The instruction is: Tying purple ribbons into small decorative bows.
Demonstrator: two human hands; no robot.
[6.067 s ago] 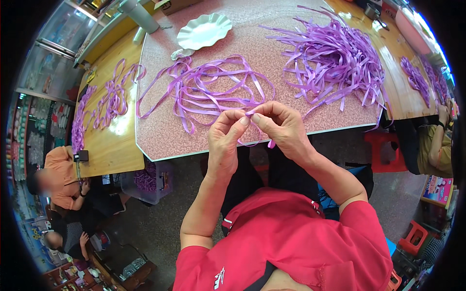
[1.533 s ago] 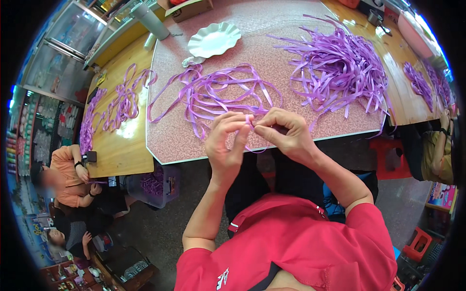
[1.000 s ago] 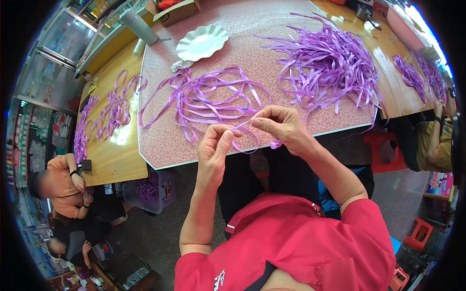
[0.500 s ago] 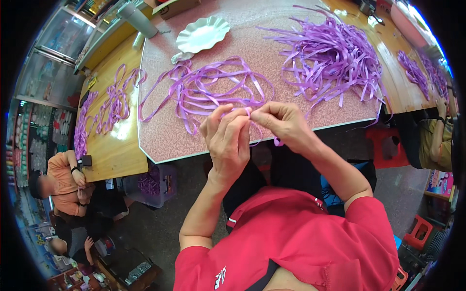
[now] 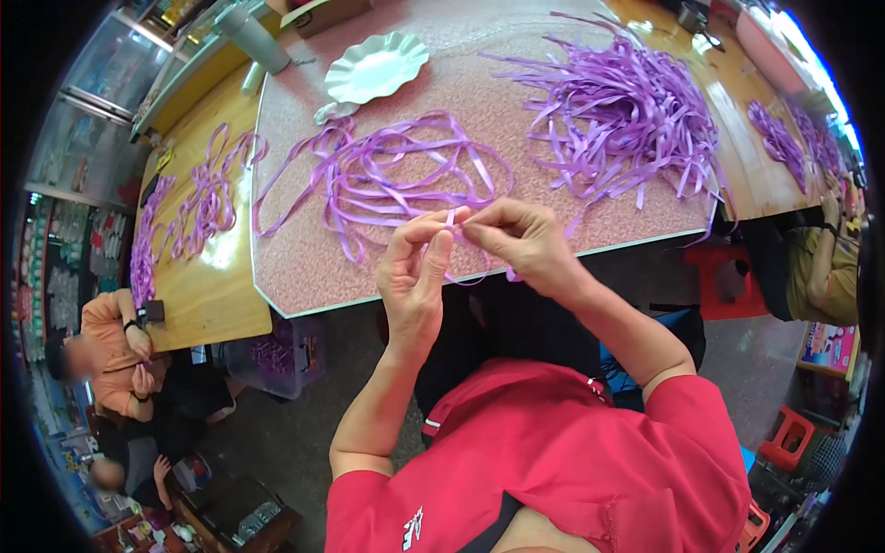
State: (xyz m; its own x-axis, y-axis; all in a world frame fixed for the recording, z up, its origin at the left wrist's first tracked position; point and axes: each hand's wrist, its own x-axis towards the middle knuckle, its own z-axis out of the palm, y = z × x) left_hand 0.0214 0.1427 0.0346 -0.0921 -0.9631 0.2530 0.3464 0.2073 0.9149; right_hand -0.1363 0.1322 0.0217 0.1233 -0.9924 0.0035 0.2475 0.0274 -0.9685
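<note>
Over the near edge of the pink speckled table my left hand (image 5: 414,276) pinches a narrow purple ribbon (image 5: 451,218), which crosses its fingertips. Close against it, my right hand (image 5: 527,243) is closed on the same ribbon between thumb and forefinger. A thin loop of the ribbon hangs below the fingers. Just beyond my hands lies a loose coil of purple ribbon (image 5: 396,169), spread in wide loops. Farther right rests a large heap of cut purple ribbons (image 5: 631,120). Exactly how the ribbon is wound at my fingertips is too small to make out.
A pale scalloped dish (image 5: 376,69) and a grey tumbler (image 5: 251,39) stand at the far left. More ribbons (image 5: 205,207) lie on the wooden table to the left. A person in orange (image 5: 115,355) sits there. A red stool (image 5: 724,281) stands below the right corner.
My left hand has turned, its thumb now upright against the fingers with the ribbon showing across them. The right hand stays close, still pinching. The whole view has shifted slightly.
</note>
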